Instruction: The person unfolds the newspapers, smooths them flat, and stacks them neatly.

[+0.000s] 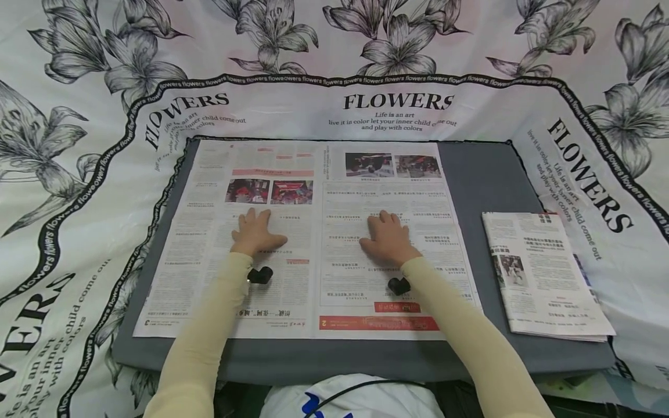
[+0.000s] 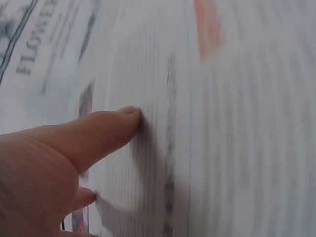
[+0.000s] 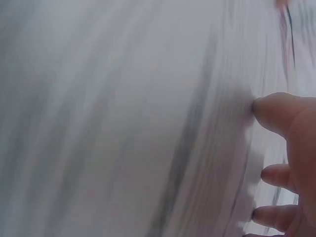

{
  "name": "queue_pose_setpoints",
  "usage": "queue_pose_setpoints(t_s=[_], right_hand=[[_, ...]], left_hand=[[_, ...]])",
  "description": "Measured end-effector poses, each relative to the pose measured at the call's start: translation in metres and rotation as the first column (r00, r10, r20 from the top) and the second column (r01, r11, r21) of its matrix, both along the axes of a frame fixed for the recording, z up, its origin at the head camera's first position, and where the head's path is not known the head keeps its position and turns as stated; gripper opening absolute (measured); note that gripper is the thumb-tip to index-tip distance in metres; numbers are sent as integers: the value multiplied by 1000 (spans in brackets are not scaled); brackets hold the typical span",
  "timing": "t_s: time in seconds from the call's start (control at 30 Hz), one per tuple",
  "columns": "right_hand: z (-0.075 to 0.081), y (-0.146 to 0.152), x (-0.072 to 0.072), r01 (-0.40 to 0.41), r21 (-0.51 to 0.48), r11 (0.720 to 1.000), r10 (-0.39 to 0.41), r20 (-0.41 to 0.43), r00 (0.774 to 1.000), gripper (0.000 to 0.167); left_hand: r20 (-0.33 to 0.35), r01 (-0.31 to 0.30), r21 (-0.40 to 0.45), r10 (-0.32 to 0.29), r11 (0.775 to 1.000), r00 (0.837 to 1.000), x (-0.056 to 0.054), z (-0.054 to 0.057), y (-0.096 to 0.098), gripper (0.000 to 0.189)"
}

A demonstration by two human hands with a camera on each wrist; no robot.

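Note:
An opened newspaper sheet [image 1: 345,255] lies flat across the grey table, its centre fold running between my hands. On its left page my left hand [image 1: 256,233] rests with fingers spread and thumb pointing toward the fold. My right hand [image 1: 389,238] touches the right page, fingers a little bent and thumb out to the left. In the left wrist view the thumb [image 2: 106,131] meets the printed paper. The right wrist view has the fingertips [image 3: 276,217] touching the sheet, which is blurred there. Neither hand grips anything.
A folded newspaper stack [image 1: 546,276] lies at the right of the grey table [image 1: 470,174]. A white cloth with flower prints [image 1: 397,110] surrounds the table. Black wrist cameras [image 1: 260,275] sit by both wrists. A dark cable [image 1: 366,383] crosses the person's lap.

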State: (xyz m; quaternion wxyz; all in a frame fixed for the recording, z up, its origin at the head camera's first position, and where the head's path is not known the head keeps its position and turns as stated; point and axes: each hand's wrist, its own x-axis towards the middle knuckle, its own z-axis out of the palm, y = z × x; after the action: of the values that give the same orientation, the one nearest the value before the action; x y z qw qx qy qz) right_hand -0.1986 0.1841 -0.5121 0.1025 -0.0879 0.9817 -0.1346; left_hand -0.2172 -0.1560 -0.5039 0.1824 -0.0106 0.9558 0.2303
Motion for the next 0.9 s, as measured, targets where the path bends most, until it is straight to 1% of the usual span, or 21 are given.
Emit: queue_pose_setpoints(t_s=[0.1, 0.2, 0.3, 0.4, 0.57, 0.7, 0.9], right_hand=[[1, 30, 0, 60, 14, 998, -61, 31, 998, 70], [1, 57, 0, 109, 23, 994, -110, 43, 993, 71], [1, 80, 3, 135, 28, 991, -136, 39, 990, 72], [4, 100, 7, 168, 12, 986, -169, 39, 985, 72], [11, 123, 13, 224, -15, 975, -222, 59, 973, 73], [11, 130, 14, 236, -11, 972, -234, 76, 969, 75], [10, 131, 15, 244, -9, 970, -243, 71, 967, 76]], left_hand=[[-18, -54, 6, 54, 999, 998, -3, 0, -25, 92], [-25, -105, 20, 106, 994, 994, -3, 2, -46, 92], [-11, -135, 18, 136, 991, 991, -1, 3, -66, 95], [4, -169, 20, 169, 985, 986, -1, 4, -84, 98], [32, -238, -6, 238, 971, 971, -2, 5, -114, 99], [45, -269, -12, 269, 963, 962, -1, 6, -128, 99], [55, -280, -8, 280, 960, 958, -2, 3, -131, 101]])
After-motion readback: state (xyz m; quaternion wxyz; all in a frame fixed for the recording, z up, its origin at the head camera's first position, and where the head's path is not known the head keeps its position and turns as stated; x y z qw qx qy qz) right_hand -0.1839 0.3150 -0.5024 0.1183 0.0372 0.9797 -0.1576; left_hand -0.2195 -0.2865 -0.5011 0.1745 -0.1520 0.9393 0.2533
